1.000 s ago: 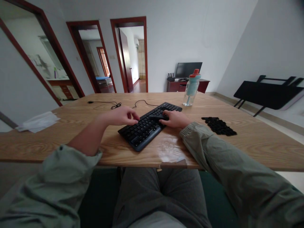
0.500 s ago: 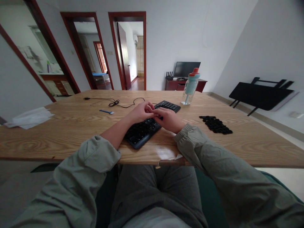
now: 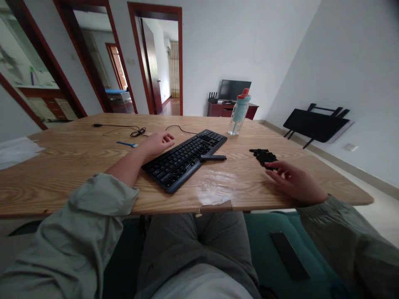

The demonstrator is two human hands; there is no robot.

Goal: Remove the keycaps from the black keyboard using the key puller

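A black keyboard [image 3: 187, 155] lies slanted on the table, and a short dark bar-shaped tool [image 3: 213, 158] rests across its near edge. My left hand [image 3: 157, 143] sits at the keyboard's far left side, its fingers loosely bent and apart with nothing in them. Out to the right, my right hand [image 3: 293, 180] is at the near end of a heap of black keycaps [image 3: 264, 157]. Thumb and forefinger close on a small black piece there, seemingly a keycap; the fingers partly hide it.
On the wooden table [image 3: 93, 174] are a blue-handled brush [image 3: 126, 144], a coiled black cable [image 3: 137, 132], white tissue [image 3: 18, 153] at far left and a water bottle [image 3: 239, 113] behind the keyboard. A dark phone-like slab [image 3: 289, 255] lies on the green seat.
My hands have parted: the right has swung from the keyboard to the keycap heap, the left has drawn back leftward. The bar-shaped tool now shows on the keyboard. The view has shifted right.
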